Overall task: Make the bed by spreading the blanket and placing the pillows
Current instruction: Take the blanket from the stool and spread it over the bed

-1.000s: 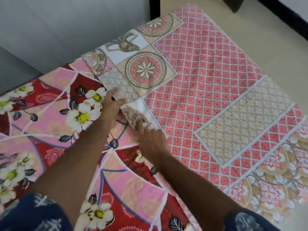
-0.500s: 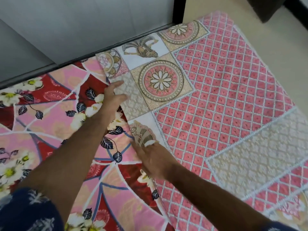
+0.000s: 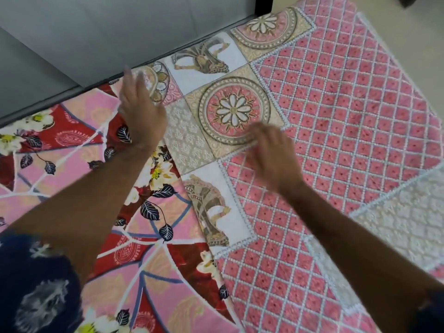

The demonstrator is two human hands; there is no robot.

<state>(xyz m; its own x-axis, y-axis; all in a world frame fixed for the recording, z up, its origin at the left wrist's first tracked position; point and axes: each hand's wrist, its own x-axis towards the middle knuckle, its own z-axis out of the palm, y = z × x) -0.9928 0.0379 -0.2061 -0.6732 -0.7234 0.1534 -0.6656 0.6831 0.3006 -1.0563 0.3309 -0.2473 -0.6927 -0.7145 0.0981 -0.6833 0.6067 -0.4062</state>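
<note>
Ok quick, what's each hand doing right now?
Left hand: open, fingers straight, at the edge of the pink patchwork blanket.
Right hand: blurred, cannot tell; nothing visibly held.

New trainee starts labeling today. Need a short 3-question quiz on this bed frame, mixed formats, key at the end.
1. True or false: the left hand grips a pillow.
2. The right hand is over which cloth? A) pink lattice blanket B) floral sheet C) bare floor
3. Fill in: the blanket's edge lies over the ______ sheet.

Key
1. False: fingers straight, no pillow in view.
2. A, near the round flower panel; motion blur hides any contact.
3. Floral.
</note>
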